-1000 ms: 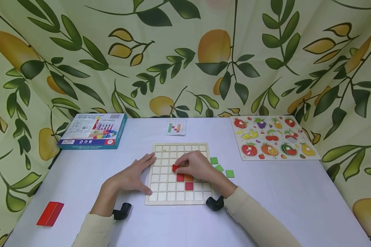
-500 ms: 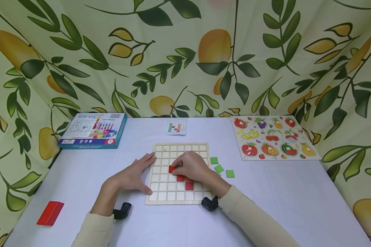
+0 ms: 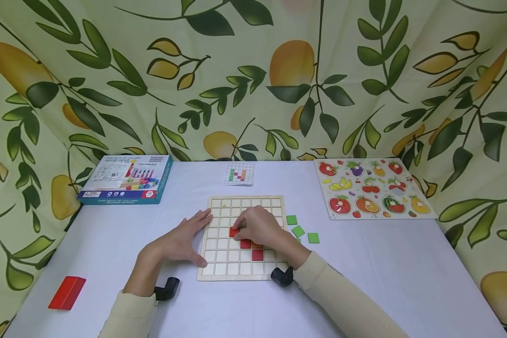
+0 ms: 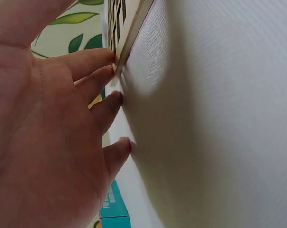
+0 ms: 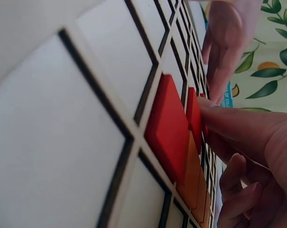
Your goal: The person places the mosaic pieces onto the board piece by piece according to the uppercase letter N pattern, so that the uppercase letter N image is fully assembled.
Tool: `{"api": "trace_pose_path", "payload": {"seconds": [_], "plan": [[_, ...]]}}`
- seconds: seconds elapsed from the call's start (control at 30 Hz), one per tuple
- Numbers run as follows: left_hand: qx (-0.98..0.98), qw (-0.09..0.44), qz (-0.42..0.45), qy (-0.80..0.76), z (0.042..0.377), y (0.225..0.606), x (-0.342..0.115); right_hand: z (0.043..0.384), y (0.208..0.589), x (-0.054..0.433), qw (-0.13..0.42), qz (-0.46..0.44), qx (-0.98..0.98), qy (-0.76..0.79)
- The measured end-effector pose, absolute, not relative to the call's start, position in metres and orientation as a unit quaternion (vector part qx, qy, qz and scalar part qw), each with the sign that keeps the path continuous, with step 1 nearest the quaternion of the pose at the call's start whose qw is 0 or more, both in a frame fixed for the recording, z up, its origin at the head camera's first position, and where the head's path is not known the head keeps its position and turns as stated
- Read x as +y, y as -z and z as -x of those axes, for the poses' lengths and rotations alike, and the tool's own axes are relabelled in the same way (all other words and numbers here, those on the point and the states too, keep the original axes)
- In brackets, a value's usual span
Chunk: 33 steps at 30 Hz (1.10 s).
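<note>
A square wooden grid board (image 3: 219, 278) lies at the middle of the table in the head view. My left hand (image 3: 179, 240) has its fingers and thumb spread along the board's left edge. Over the grid, my right hand (image 3: 259, 227) pinches a red square tile (image 3: 233, 232) between thumb and index finger, down at a cell. Two more red tiles step down to the right, one nearer (image 3: 245, 244) and one lower (image 3: 257, 255). Orange tiles (image 5: 193, 178) sit beside them in the right wrist view, mostly hidden under the hand in the head view.
Several green tiles (image 3: 297, 231) lie loose right of the board. Behind it is a small card (image 3: 239, 174) with a coloured grid pattern. A toy box (image 3: 122, 180) stands back left, a fruit puzzle board (image 3: 340, 205) back right, and a red block (image 3: 66, 293) front left.
My right hand has shifted slightly left with the red tile, which now lies flatter at a cell. The left hand has stayed at the board's edge.
</note>
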State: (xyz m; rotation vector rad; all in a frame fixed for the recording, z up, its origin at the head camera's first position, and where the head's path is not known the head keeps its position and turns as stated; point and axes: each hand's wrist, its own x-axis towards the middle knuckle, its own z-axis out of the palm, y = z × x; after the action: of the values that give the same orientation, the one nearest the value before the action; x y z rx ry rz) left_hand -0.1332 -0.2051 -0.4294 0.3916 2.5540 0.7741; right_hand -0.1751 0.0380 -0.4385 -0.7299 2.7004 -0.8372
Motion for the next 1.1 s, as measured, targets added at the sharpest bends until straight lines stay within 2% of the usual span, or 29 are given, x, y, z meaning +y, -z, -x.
{"api": "trace_pose_path", "payload": {"seconds": [0.67,1.1], "plan": [[0.925,0.225,-0.12,-0.283,0.133,0.431,-0.204,0.175,0.436,0.039,0.107,0.27,0.919,0.268],[0.923,0.23,-0.136,-0.275,0.136,0.431,-0.208,0.181,0.431,0.059,0.167,0.317,0.883,0.302]]}}
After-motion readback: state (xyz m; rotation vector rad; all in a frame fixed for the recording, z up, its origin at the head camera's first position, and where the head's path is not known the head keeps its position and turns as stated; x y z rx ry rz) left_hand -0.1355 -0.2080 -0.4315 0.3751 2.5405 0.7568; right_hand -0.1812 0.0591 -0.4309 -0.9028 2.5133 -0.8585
